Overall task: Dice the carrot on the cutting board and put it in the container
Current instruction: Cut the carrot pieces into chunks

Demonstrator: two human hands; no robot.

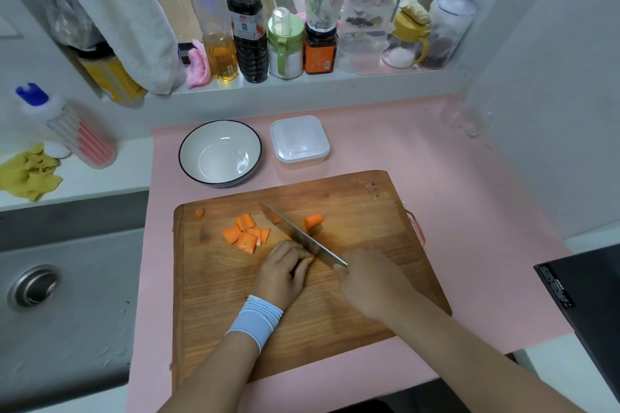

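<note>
While the left hand (285,270) curls its fingers over a small carrot piece (312,257) at the board's (352,295) centre, the right hand (369,282) grips the knife (298,235). Chunks (246,233) lie at ten o'clock. Carrot seems stiff, light and roll-prone, so pin it flat side down.

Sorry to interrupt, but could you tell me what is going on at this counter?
A person is cutting carrot on the cutting board. The right hand holds the knife, its blade beside the left hand, which grips a carrot piece against the board. Cut chunks lie left of the blade, and one stub lies right of it. Behind the board, the bowl is empty and the container has its lid on.
</note>
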